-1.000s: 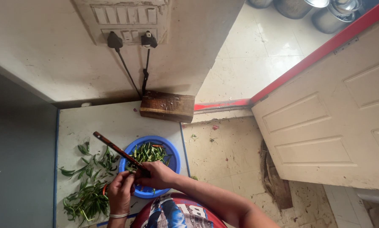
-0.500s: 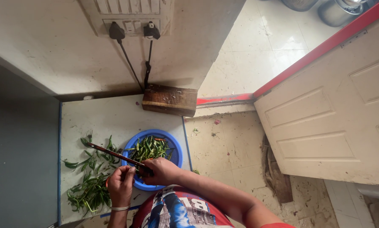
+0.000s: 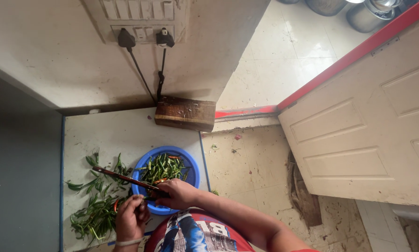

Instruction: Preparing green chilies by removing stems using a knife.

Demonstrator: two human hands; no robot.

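Right hand (image 3: 177, 193) fingers curled tight round knife (image 3: 125, 178) handle, blade angled up-left over blue bowl (image 3: 190, 165) rim, left hand (image 3: 131, 218) fingers pinching a green chilli just beside the bowl, chilli pile (image 3: 95, 207) on white table (image 3: 116, 130), chillies (image 3: 162, 168) in bowl, wooden board (image 3: 185, 113) against wall.

A wooden block (image 3: 185, 113) leans below two black plugs (image 3: 144, 38); possibly steel pots (image 3: 358, 11) beyond.
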